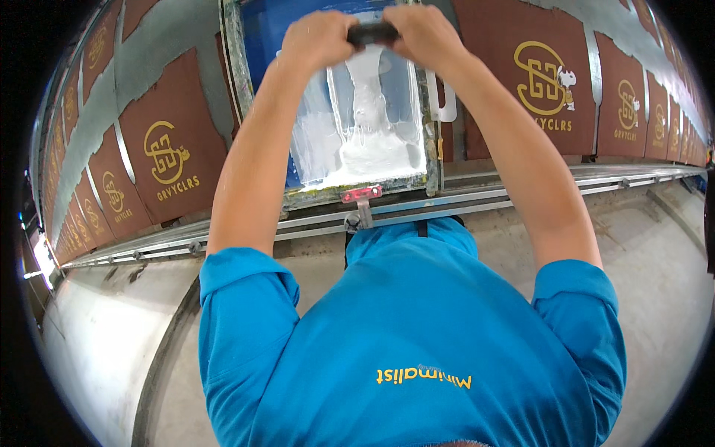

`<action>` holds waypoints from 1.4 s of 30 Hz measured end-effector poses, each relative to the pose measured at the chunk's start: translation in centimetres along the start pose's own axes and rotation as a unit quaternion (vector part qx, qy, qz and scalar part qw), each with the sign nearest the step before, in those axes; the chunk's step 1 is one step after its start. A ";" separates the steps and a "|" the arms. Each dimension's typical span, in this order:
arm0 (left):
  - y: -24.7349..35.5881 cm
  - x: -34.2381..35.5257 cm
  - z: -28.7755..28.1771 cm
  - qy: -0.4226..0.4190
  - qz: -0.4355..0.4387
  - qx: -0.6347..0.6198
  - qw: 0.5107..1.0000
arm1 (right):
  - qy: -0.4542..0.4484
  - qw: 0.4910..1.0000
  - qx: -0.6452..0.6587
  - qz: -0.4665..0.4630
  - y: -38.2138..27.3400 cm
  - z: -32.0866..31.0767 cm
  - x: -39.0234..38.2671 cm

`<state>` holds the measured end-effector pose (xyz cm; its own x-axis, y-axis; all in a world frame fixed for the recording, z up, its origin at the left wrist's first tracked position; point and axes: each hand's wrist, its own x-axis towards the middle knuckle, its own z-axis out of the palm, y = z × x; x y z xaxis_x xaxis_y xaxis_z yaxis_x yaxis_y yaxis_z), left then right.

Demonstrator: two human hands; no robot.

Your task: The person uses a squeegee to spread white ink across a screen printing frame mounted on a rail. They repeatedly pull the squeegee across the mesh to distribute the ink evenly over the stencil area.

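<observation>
Wearing a blue shirt nearest the camera (with sleeves rolled up). Gripping a black handle with left hand and right hand, fingers closed round its ends, over a screen, past the thickest white paste, with a red clamp at the near edge.

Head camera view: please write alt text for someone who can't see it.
A person's left hand and right hand grip a short dark handle over a blue rectangular framed screen partly coated with thick white paste. Brown rectangular panels with yellow emblems flank it; a long silver metal rail runs before the person's bright blue shirt.
</observation>
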<state>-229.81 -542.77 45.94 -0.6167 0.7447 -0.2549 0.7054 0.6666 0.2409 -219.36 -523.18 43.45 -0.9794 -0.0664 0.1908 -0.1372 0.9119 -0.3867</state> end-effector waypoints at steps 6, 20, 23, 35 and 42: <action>3.1 -3.4 3.3 0.051 -0.028 -0.017 0.998 | 0.057 0.998 -0.010 -0.014 -0.9 2.7 -4.5; 10.1 -21.3 11.6 0.119 0.037 -0.093 0.988 | 0.270 0.923 0.140 0.235 -0.1 2.6 -14.1; 9.5 -19.0 7.8 -0.045 0.010 -0.123 0.991 | 0.209 0.859 0.258 0.389 1.2 4.4 -11.9; 3.1 -5.3 1.0 0.103 0.014 -0.091 0.990 | 0.205 0.812 0.330 0.435 -1.3 4.9 -11.7; 8.1 -19.0 12.3 0.177 0.108 -0.071 0.976 | 0.234 0.840 0.281 0.400 -0.6 5.0 -11.6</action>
<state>-208.07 -551.95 41.20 -0.5581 0.8163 0.1489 0.7926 0.4713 0.3868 -208.70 -524.95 37.01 -0.6435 0.7638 -0.0496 0.3597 0.2446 -0.9004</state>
